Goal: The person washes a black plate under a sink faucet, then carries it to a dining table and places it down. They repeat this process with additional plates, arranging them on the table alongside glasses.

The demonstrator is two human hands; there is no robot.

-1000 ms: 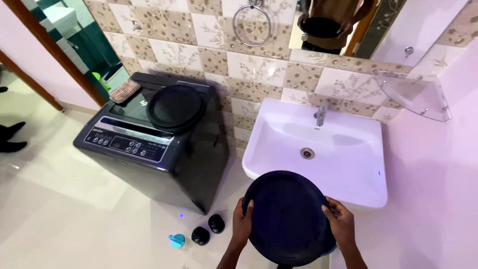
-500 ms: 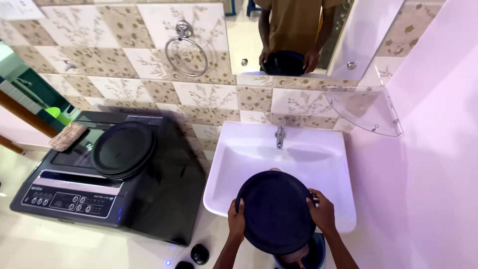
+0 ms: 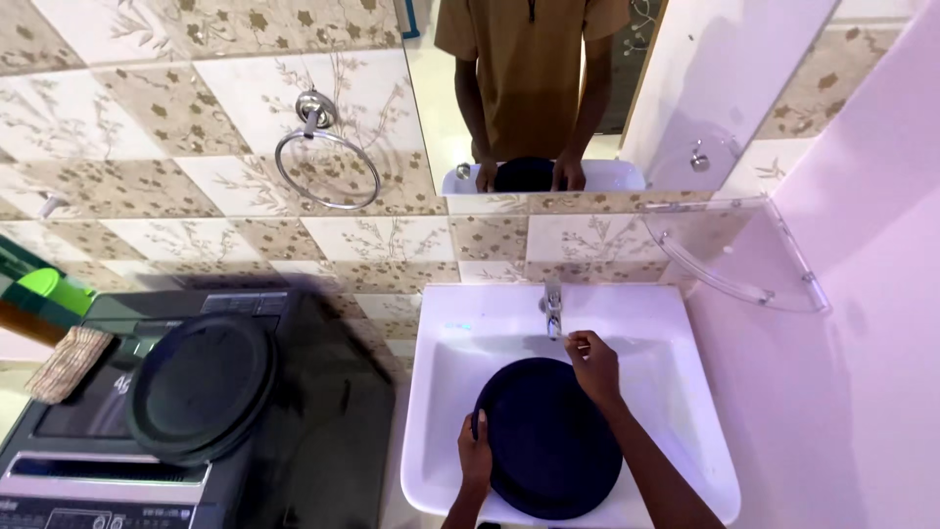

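A round dark navy basin (image 3: 548, 441) rests in the white wall sink (image 3: 676, 333). My left hand (image 3: 476, 453) grips the basin's left rim. My right hand (image 3: 591, 364) is off the rim, fingers pinched together just right of the chrome tap (image 3: 553, 310); whether it touches the tap I cannot tell. The mirror (image 3: 529, 98) above reflects a person in an ochre shirt holding the same basin.
A dark top-loading washing machine (image 3: 323, 411) with a round lid (image 3: 201, 387) stands left of the sink, a folded cloth (image 3: 69, 362) on its corner. A chrome towel ring (image 3: 325, 167) hangs on the tiled wall. A clear corner shelf (image 3: 734, 255) juts out at right.
The view has swung up and closer to the sink. The basin has come down into the sink bowl, and my right hand has left its rim and moved up beside the tap.
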